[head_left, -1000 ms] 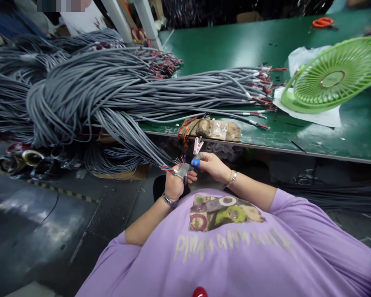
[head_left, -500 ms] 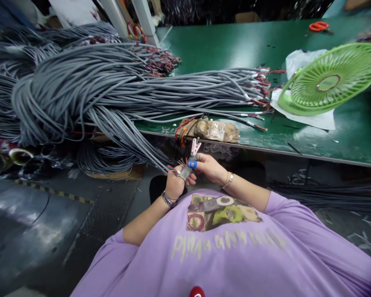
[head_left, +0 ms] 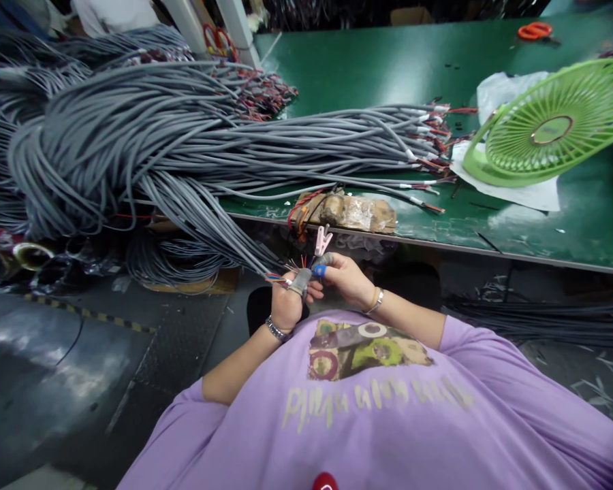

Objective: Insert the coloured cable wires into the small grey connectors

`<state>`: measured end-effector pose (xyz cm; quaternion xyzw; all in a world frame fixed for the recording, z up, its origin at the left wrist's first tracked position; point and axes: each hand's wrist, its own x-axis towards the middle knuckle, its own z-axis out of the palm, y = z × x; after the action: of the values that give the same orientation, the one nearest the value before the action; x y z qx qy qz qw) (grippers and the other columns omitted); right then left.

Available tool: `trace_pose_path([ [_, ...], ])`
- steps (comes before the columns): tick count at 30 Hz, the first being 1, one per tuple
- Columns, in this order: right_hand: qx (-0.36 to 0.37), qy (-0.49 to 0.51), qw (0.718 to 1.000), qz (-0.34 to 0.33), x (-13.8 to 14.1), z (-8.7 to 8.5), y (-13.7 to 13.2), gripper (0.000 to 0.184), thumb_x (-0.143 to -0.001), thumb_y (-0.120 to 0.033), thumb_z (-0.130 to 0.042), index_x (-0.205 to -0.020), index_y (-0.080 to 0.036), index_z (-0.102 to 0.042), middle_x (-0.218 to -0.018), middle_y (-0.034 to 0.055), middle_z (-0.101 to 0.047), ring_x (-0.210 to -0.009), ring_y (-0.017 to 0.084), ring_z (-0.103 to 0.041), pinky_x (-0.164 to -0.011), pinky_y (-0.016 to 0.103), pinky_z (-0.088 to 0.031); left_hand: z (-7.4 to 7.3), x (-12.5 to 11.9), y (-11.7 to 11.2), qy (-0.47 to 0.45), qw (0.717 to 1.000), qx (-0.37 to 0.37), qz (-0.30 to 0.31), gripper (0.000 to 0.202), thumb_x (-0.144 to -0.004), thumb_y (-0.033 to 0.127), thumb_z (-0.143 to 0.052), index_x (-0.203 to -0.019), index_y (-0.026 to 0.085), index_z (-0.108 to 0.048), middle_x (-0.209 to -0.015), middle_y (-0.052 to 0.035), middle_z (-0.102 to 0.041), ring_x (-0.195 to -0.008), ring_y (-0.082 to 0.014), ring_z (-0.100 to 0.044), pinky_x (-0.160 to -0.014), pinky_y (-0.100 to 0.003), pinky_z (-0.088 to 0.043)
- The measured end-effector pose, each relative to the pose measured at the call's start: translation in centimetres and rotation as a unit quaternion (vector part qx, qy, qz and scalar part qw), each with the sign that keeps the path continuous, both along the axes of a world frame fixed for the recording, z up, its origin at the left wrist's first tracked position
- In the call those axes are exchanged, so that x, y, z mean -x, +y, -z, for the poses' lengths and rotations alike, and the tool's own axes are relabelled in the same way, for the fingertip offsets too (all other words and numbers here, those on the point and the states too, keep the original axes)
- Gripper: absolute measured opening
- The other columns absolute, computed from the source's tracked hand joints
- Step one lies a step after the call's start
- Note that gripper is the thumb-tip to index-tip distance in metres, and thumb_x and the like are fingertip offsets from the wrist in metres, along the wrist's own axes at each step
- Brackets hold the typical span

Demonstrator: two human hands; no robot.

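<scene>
My left hand (head_left: 287, 303) is closed around the ends of a few grey cables (head_left: 225, 235) that run down from a big pile, with their coloured inner wires (head_left: 300, 263) fanned out above my taped thumb. My right hand (head_left: 343, 278), with blue and grey finger guards, pinches at those wire tips. A small pink clip-like tool (head_left: 323, 239) sticks up just above my right fingers; whether they hold it is unclear. Both hands meet in front of my chest, below the edge of the green table (head_left: 515, 231).
A huge heap of grey cables (head_left: 133, 136) covers the table's left and spills over its edge. A green fan (head_left: 552, 126) lies on white paper at the right. A taped brown block (head_left: 355, 212) sits at the table's edge. Orange scissors (head_left: 535, 30) lie far back.
My hands stay together at the wire ends with only small finger shifts. The view has drifted slightly.
</scene>
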<state>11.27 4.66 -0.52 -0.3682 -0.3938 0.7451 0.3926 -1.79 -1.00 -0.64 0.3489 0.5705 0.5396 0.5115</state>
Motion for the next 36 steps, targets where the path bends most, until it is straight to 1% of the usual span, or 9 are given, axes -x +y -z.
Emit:
trace_pose_path([
  [4,0.002,0.005,1.0,0.003,0.0,0.2,0.1,0.019,-0.058,-0.026,-0.076,-0.067,-0.015,-0.063,-0.064,-0.0022,-0.061,-0.056,0.008,-0.047,-0.051,0.021,-0.036,-0.4,0.0,0.1,-0.013,1.0,0.012,-0.019,0.04,-0.078,0.053,-0.065,-0.072,0.015,-0.057,-0.058,-0.0048,-0.069,-0.045,-0.0143,-0.064,-0.038,-0.019,-0.039],
  [8,0.019,0.016,1.0,-0.006,-0.2,0.2,0.3,0.019,-0.058,-0.024,-0.076,-0.067,-0.015,-0.062,-0.062,-0.0026,-0.06,-0.052,0.006,-0.046,-0.049,0.02,-0.034,-0.4,0.0,-0.1,0.001,1.0,0.012,0.002,0.039,-0.079,0.051,-0.065,-0.071,0.014,-0.059,-0.057,-0.0045,-0.068,-0.042,-0.0123,-0.061,-0.038,-0.019,-0.037],
  [13,0.119,0.075,0.987,-0.083,-0.5,0.1,0.7,0.021,-0.058,-0.024,-0.078,-0.067,-0.015,-0.061,-0.052,-0.0051,-0.051,-0.048,0.006,-0.044,-0.048,0.019,-0.035,-0.4,0.4,-0.4,-0.013,0.997,-0.001,0.082,0.039,-0.08,0.05,-0.064,-0.07,0.013,-0.064,-0.059,-0.006,-0.069,-0.042,-0.0106,-0.06,-0.039,-0.019,-0.037],
  [17,0.152,0.093,0.979,-0.099,-0.7,0.1,1.0,0.024,-0.058,-0.022,-0.08,-0.07,-0.014,-0.061,-0.057,-0.0037,-0.056,-0.05,0.006,-0.047,-0.049,0.018,-0.04,-0.6,0.8,-0.4,-0.025,0.99,0.012,0.138,0.04,-0.078,0.05,-0.067,-0.067,0.012,-0.065,-0.057,-0.0066,-0.068,-0.041,-0.0111,-0.059,-0.039,-0.019,-0.037],
  [21,0.154,0.113,0.98,-0.061,-1.4,0.0,1.4,0.024,-0.063,-0.024,-0.079,-0.074,-0.016,-0.058,-0.061,-0.0047,-0.056,-0.049,0.005,-0.047,-0.046,0.016,-0.039,-0.7,0.6,-0.5,-0.023,0.995,0.017,0.094,0.037,-0.075,0.048,-0.069,-0.069,0.012,-0.065,-0.055,-0.0048,-0.067,-0.04,-0.0109,-0.059,-0.038,-0.019,-0.037],
  [24,0.161,0.128,0.975,-0.086,-2.2,-0.2,1.4,0.022,-0.068,-0.027,-0.075,-0.082,-0.015,-0.063,-0.072,-0.0016,-0.062,-0.056,0.006,-0.053,-0.05,0.018,-0.045,-0.7,0.3,-0.5,-0.021,0.999,0.009,0.049,0.034,-0.075,0.047,-0.069,-0.07,0.013,-0.064,-0.055,-0.0034,-0.067,-0.039,-0.0105,-0.058,-0.038,-0.019,-0.036],
  [28,0.136,0.115,0.975,-0.132,-2.5,-0.3,0.8,0.031,-0.064,-0.031,-0.078,-0.087,-0.015,-0.066,-0.079,0.0002,-0.064,-0.061,0.007,-0.055,-0.054,0.02,-0.049,-0.6,0.2,-0.5,-0.015,0.999,-0.01,0.031,0.031,-0.078,0.045,-0.067,-0.074,0.014,-0.064,-0.055,-0.0019,-0.066,-0.041,-0.0102,-0.059,-0.038,-0.018,-0.036],
  [32,0.057,0.028,0.993,-0.097,-1.8,-0.7,0.1,0.032,-0.06,-0.034,-0.082,-0.078,-0.014,-0.063,-0.06,-0.0043,-0.055,-0.051,0.005,-0.048,-0.048,0.018,-0.042,-0.5,0.2,-0.7,0.017,0.999,-0.02,0.046,0.032,-0.082,0.045,-0.065,-0.072,0.014,-0.063,-0.057,-0.0031,-0.067,-0.043,-0.0103,-0.06,-0.04,-0.019,-0.038],
  [36,0.017,-0.02,0.998,-0.066,-1.2,-1.1,-0.2,0.031,-0.057,-0.031,-0.082,-0.071,-0.013,-0.061,-0.062,-0.0028,-0.058,-0.051,0.006,-0.048,-0.048,0.019,-0.04,-0.6,0.1,-0.9,0.05,0.998,-0.019,0.039,0.033,-0.083,0.045,-0.064,-0.073,0.014,-0.062,-0.06,-0.0036,-0.069,-0.046,-0.0111,-0.062,-0.042,-0.019,-0.041],
])
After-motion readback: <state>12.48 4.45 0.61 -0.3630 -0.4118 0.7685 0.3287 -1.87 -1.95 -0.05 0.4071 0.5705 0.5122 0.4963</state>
